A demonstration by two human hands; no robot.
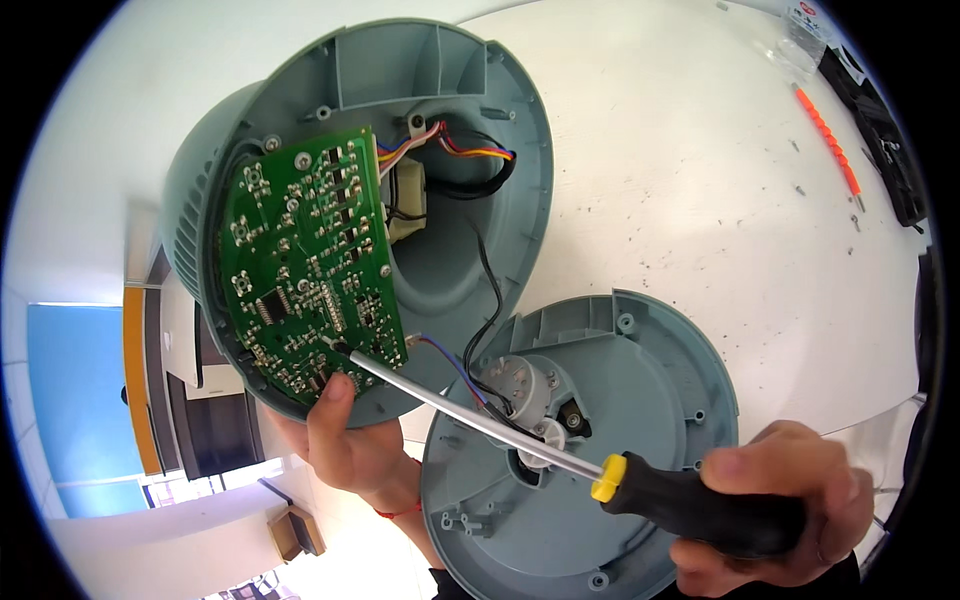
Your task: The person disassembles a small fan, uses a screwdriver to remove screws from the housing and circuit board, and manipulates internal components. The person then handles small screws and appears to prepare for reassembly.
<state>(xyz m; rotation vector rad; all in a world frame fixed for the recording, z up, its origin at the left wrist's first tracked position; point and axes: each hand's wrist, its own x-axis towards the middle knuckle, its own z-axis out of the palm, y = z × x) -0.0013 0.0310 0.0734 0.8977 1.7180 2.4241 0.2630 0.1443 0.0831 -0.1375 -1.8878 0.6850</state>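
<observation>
My left hand (pixel 350 445) grips the lower rim of a grey-green plastic housing (pixel 520 230), thumb near the edge of the green circuit board (pixel 310 250) inside it. A screwdriver (pixel 720 505) with a black and yellow handle is wrapped in my right hand (pixel 800 480). Its long shaft slants up to the left, and the dark tip appears at the board's lower part; whether it touches cannot be told. Black, red and blue wires (pixel 440 345) run from the housing to a round motor (pixel 520 385) on a matching grey-green base (pixel 630 400) below.
A white table (pixel 680 180) carries scattered small screws and dark crumbs. Toward the far right lie an orange spiral-shafted bit (pixel 828 145), a black tool case (pixel 875 140) and a clear plastic bag (pixel 800 45). Furniture stands in the room at left.
</observation>
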